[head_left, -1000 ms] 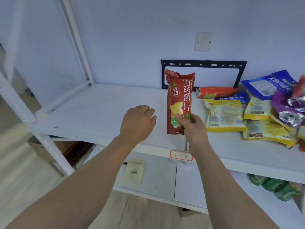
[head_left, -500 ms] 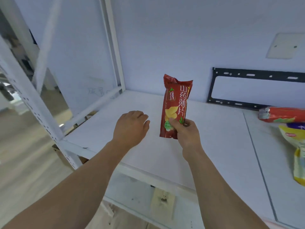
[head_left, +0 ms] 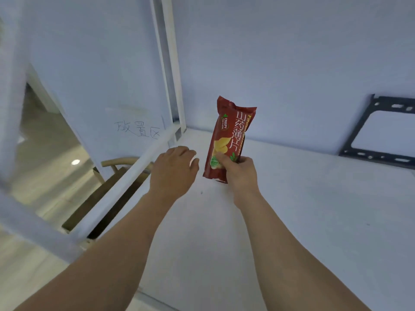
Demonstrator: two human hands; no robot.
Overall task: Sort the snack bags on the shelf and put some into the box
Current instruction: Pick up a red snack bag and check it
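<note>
Right hand [head_left: 239,173] grips the red bag [head_left: 229,140] near its bottom end: thumb across the front by the green sticker, fingers wrapped behind. Bag stands upright in the air over the shelf [head_left: 292,209], top seal up, not touching the board as far as I can tell. Left hand [head_left: 173,171] is empty, palm down, fingers loosely bent, just beside the bag's lower left edge and low over the shelf; can't tell if the fingertips touch the board.

Handling, my read: light, air-puffed foil pack of thin crisps. Film is slick and crinkly, the body gives under pressure, contents break easily. Low grip leaves most of the bag above the fist, so it can flop or twist if swung fast. Better hold: a light pinch across the flat seal at either end, or a loose wrap round the middle with no squeeze. Don't crush the belly.

Further out: left end of the shelf is bare white board, white frame post [head_left: 173,70] at the back corner. Handwritten characters [head_left: 137,131] on the side panel past the left hand. Black metal bracket [head_left: 379,158] on the wall to the right. No box in view.
</note>
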